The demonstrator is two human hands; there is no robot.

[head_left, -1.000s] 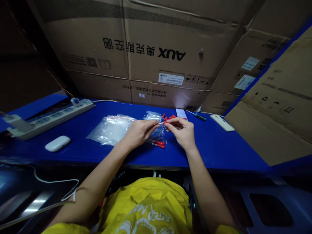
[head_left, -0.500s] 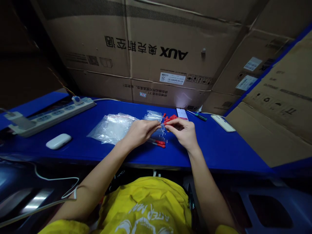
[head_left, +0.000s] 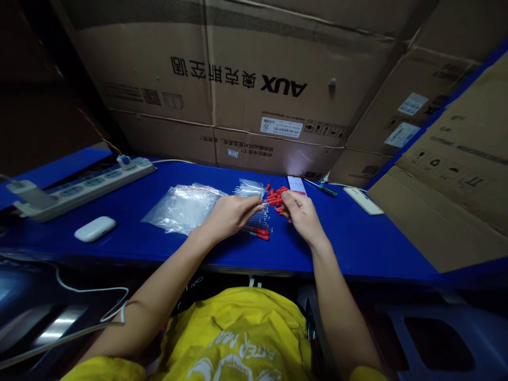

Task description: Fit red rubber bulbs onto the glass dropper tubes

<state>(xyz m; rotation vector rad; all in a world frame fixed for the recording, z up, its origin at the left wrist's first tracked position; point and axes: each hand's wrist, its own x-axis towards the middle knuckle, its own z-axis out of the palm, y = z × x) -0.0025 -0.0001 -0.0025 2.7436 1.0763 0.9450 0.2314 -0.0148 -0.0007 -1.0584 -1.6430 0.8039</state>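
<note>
On the blue table [head_left: 357,238] lies a row of thin clear tubes [head_left: 254,190], some with red caps. My left hand [head_left: 228,216] is closed in a pinch on one clear tube, its tip pointing right. My right hand [head_left: 302,214] rests just beside a small pile of loose red caps [head_left: 274,197], fingers curled and touching the pile; what they hold is hidden. Two capped tubes [head_left: 260,233] lie near the table's front, below my left hand.
A heap of clear plastic bags [head_left: 182,207] lies left of the tubes. A white power strip [head_left: 83,185] and a white earbud case [head_left: 95,228] sit at the left. A green screwdriver [head_left: 327,190], a card [head_left: 296,184] and a white phone [head_left: 363,200] lie to the right. Cardboard boxes [head_left: 254,90] wall the back and right.
My right hand has drawn away from the tube in my left hand and moved up to the pile of red caps. My left hand has stayed in place.
</note>
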